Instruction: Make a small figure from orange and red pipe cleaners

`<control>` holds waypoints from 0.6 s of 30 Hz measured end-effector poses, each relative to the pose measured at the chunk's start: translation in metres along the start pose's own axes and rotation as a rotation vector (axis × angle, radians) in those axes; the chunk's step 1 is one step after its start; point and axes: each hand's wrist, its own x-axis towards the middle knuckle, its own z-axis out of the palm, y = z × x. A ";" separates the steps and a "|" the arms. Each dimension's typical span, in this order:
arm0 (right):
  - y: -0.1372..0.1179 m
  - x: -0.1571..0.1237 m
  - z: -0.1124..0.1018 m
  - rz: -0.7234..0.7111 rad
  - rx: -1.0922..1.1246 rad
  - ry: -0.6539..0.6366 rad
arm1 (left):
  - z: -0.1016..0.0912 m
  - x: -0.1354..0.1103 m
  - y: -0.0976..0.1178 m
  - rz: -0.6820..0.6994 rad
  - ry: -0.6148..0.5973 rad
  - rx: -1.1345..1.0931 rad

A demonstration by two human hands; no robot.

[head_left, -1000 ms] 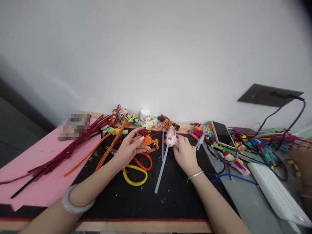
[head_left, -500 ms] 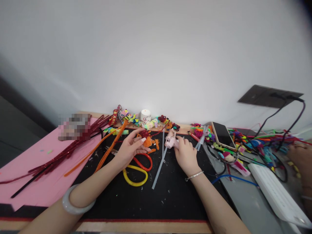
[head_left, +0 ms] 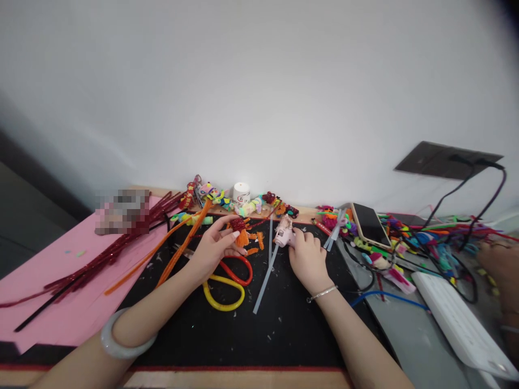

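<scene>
My right hand [head_left: 308,254] is wrapped round the handle of a pale pink glue gun [head_left: 284,235], with a translucent glue stick [head_left: 265,283] jutting from its back toward me. Left of it, my left hand [head_left: 214,246] pinches a small red and orange pipe-cleaner piece [head_left: 240,229], partly hidden by the fingers. Short orange pieces [head_left: 256,239] lie on the black mat [head_left: 284,335] beside it. Scissors with one red and one yellow handle [head_left: 224,294] rest below my left hand, their blades partly covered by it.
Dark red glittery pipe cleaners [head_left: 109,254] lie across pink paper [head_left: 48,302] at left. A white cup [head_left: 241,193] and colourful figures line the wall. At right are a phone [head_left: 370,224], a white power strip [head_left: 462,324], cables and another person's hand [head_left: 497,265].
The view has shifted very slightly. Both hands keep their places and their holds; nothing else has visibly moved.
</scene>
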 end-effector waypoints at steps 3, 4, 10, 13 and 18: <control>-0.003 -0.001 -0.001 0.006 0.036 0.026 | 0.000 0.000 0.000 -0.015 0.008 -0.012; -0.004 -0.001 -0.001 0.009 0.051 0.035 | -0.001 0.000 0.000 -0.019 0.009 -0.017; -0.011 -0.001 0.004 0.009 0.175 0.138 | -0.002 0.001 -0.001 -0.072 0.010 -0.052; -0.011 0.000 0.006 0.005 0.246 0.199 | -0.002 0.002 -0.002 -0.102 0.000 -0.069; -0.011 -0.003 0.006 -0.032 0.335 0.295 | -0.003 0.001 -0.003 -0.121 -0.017 -0.075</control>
